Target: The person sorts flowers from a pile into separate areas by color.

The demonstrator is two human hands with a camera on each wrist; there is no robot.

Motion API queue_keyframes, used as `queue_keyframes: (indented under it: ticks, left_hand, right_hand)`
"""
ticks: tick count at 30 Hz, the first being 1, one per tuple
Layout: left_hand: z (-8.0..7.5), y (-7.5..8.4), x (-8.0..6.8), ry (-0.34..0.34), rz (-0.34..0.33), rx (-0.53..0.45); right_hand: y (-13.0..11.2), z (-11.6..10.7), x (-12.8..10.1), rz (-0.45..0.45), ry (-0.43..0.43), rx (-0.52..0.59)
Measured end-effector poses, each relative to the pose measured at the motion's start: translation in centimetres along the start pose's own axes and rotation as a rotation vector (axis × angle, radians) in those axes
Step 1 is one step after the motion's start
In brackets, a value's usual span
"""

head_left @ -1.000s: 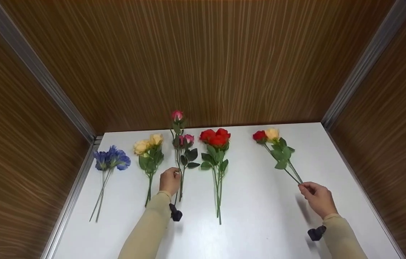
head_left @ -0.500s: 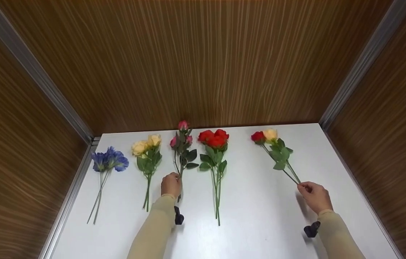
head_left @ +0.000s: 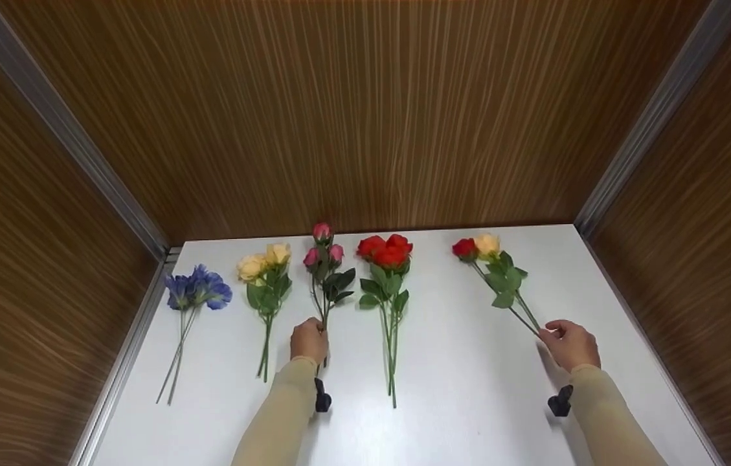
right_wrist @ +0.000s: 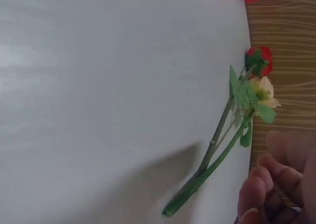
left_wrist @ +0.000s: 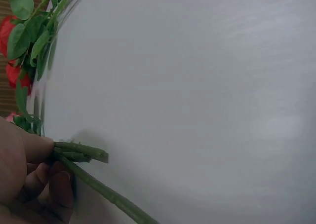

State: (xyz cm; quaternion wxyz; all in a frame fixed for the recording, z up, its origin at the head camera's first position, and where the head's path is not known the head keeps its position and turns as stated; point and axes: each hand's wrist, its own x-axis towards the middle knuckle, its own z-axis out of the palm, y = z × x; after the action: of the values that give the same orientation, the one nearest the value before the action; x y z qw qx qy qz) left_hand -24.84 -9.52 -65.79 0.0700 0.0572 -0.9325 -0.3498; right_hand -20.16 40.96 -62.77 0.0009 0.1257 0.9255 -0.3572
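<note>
My left hand (head_left: 309,340) pinches the lower stems of several pink roses (head_left: 322,262), blooms toward the back wall. In the left wrist view, stem ends (left_wrist: 113,198) stick out past the thumb and fingers (left_wrist: 37,182). At the right, my right hand (head_left: 571,345) is beside the stems of a red rose (head_left: 465,248) and a cream rose (head_left: 487,244). Its fingers (right_wrist: 256,189) are loosely bent and apart from those stems (right_wrist: 190,187) in the right wrist view. The two stems cross and lie together at their lower ends.
Red roses (head_left: 391,252) lie just right of the pink ones. Cream-yellow roses (head_left: 265,262) lie to their left, and blue flowers (head_left: 199,288) farther left. All are on a white table (head_left: 449,388) enclosed by wood-grain walls (head_left: 365,116) at back and sides.
My left hand has brought the raised pink rose down and rightward, level with the other pink ones, and now holds them together. My right thumb and fingers have parted from the red and cream rose stems.
</note>
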Motion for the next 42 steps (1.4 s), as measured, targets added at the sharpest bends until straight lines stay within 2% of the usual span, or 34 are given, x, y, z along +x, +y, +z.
queue_keyframes:
  ticks: [7,13,19,24,30,38,42]
  left_hand:
    - [0.5,-0.8,-0.1,0.025,0.042,-0.029]
    - [0.7,-1.2,0.0,0.027,0.058,-0.031]
    - [0.5,-1.0,-0.2,-0.02,-0.006,-0.054]
    - [0.4,-0.8,-0.6,-0.023,-0.034,-0.059]
    - [0.4,-1.0,-0.5,-0.01,-0.034,-0.086]
    - [0.4,-1.8,-0.1,-0.002,0.026,-0.132]
    - [0.2,-1.8,-0.1,0.005,0.017,-0.161]
  right_hand:
    - [0.9,0.5,0.4,0.057,-0.055,-0.016]
    - [2.1,1.0,0.7,0.039,-0.066,-0.05]
    - [2.4,1.5,0.7,0.068,-0.081,-0.043]
    - [2.6,1.8,0.8,0.066,-0.067,-0.032]
    - [2.7,2.1,1.0,0.073,-0.057,-0.017]
    - [2.5,2.0,0.9,0.054,-0.029,-0.014]
    - [2.1,1.7,0.8,0.04,-0.022,-0.018]
